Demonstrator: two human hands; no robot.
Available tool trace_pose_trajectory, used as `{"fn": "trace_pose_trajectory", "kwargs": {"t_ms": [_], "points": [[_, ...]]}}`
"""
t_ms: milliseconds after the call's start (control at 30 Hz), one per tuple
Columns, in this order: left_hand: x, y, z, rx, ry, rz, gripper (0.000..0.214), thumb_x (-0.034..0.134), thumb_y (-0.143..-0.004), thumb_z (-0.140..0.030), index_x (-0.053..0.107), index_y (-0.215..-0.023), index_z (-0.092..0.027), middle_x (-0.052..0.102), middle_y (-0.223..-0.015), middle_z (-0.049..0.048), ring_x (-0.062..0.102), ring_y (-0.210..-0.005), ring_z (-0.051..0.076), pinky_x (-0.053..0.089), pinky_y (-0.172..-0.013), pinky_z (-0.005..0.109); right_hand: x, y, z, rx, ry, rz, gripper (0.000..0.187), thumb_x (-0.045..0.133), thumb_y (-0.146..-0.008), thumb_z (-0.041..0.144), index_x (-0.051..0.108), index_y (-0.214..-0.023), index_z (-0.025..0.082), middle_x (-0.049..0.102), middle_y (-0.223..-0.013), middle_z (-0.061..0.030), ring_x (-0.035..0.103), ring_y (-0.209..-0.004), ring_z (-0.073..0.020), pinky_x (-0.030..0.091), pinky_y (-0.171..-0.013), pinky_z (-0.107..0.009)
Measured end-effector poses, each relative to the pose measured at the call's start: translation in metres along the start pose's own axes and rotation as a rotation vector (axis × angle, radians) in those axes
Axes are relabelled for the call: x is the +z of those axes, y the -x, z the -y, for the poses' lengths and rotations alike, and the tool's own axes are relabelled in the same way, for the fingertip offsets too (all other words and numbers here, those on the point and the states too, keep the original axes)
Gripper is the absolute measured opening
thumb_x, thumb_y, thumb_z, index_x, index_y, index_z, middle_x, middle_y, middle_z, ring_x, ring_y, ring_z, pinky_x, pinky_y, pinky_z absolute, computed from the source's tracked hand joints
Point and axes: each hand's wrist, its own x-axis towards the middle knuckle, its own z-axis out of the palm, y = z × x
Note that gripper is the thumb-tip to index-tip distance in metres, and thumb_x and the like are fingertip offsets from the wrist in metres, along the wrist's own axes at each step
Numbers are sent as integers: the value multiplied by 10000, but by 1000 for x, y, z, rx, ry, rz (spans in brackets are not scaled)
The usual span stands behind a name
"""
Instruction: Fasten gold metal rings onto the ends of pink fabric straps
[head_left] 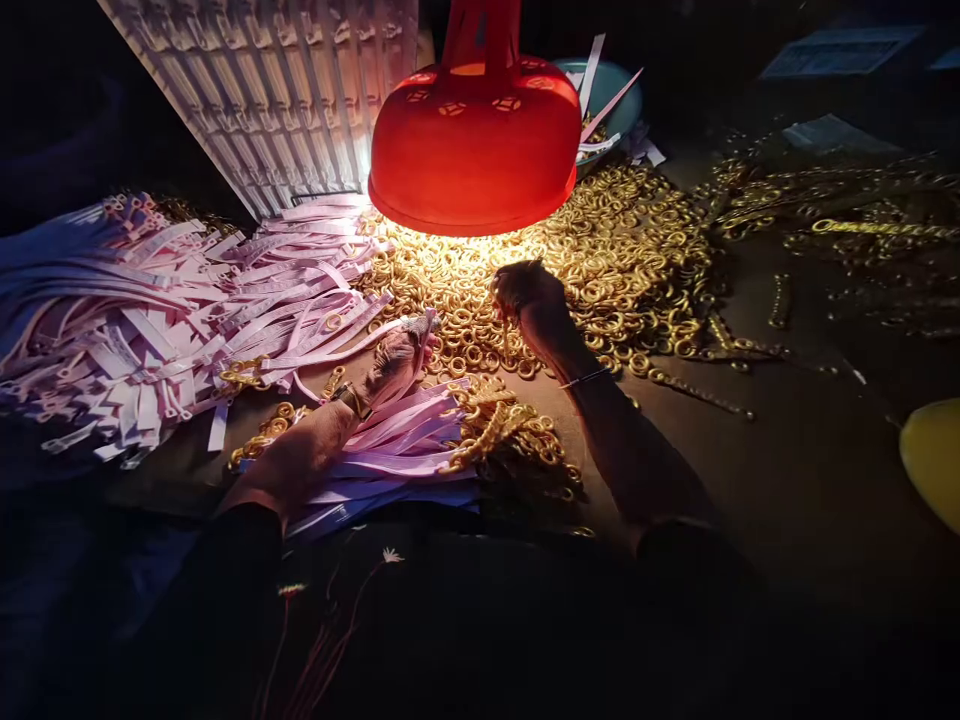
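Note:
My left hand (397,355) is closed around a pink strap (424,345), whose end sticks up past the fingers. Over the heap of gold rings (637,250), my right hand (529,290) is bent with its fingers curled down. Something thin and gold-coloured seems to hang below those fingers, too shaded to name. Under my left forearm lies a bundle of pink straps (405,440) with gold rings (517,430) gathered at its right end. A larger pile of pink straps (172,310) spreads out to the left.
A red lamp (476,150) hangs low over the rings, just beyond my hands. Behind it are a teal bowl (626,95) holding strips and a ribbed translucent panel (277,100). Gold chain-like pieces (862,228) lie at right, near a yellow rounded object (934,462).

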Motion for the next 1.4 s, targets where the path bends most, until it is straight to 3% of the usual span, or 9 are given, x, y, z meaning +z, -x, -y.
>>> {"fn": "trace_pose_trajectory", "kwargs": {"t_ms": [133, 300, 467, 733, 967, 1067, 1200, 1400], "points": [[7, 10, -8, 35, -36, 47, 219, 750, -882, -286, 585, -779, -186, 481, -538, -51, 394, -453, 76, 285, -448, 203, 24, 29, -8, -25, 108, 119, 488, 732, -843, 665, 502, -772, 240, 463, -686, 42, 386, -629, -104, 406, -596, -262], [9, 30, -13, -54, -68, 168, 371, 776, -851, -229, 460, -662, -179, 321, -488, -89, 235, -423, 34, 164, -446, 189, 44, 45, -13, -30, 231, 51, 514, 662, -875, 716, 482, -754, 249, 512, -690, 5, 451, -694, -156, 472, -679, -318], [8, 40, -16, -139, 6, 169, 330, 782, -874, -265, 505, -720, -175, 358, -524, -89, 240, -418, 32, 175, -437, 180, 49, 51, -17, -6, 247, 55, 489, 623, -924, 688, 506, -777, 236, 598, -741, -32, 528, -681, -161, 506, -675, -326], [4, 37, -16, -329, 137, 248, 327, 731, -939, -305, 510, -735, -176, 389, -497, -72, 208, -374, 37, 166, -401, 165, 54, 65, -23, 5, 225, 30, 483, 496, -949, 730, 478, -851, 257, 613, -782, -13, 575, -676, -160, 500, -664, -304], [1, 36, -9, -349, 204, 319, 256, 540, -969, -65, 525, -731, -158, 347, -489, -67, 188, -364, 39, 176, -406, 155, 57, 72, -25, -39, 313, -48, 351, 445, -1030, 557, 483, -864, 250, 591, -755, -16, 582, -682, -164, 520, -709, -317], [1, 38, -6, -282, 130, 317, 329, 554, -972, -70, 469, -668, -163, 338, -484, -73, 203, -375, 37, 185, -413, 155, 57, 70, -19, -52, 363, -41, 369, 442, -1036, 550, 446, -819, 252, 554, -744, -12, 537, -691, -161, 513, -722, -317], [1, 39, 2, -71, -27, 309, 438, 752, -924, -210, 442, -618, -173, 304, -449, -97, 184, -396, 28, 153, -421, 171, 52, 61, -5, -46, 452, 12, 423, 495, -1006, 579, 426, -756, 245, 526, -715, -12, 469, -676, -159, 491, -719, -335], [3, 43, 10, 246, -173, 277, 404, 885, -813, -213, 531, -627, -153, 460, -519, -61, 305, -492, 37, 249, -488, 190, 48, 43, 2, 17, 499, 89, 431, 655, -908, 592, 469, -753, 235, 535, -695, -29, 443, -692, -169, 456, -667, -338]]}}
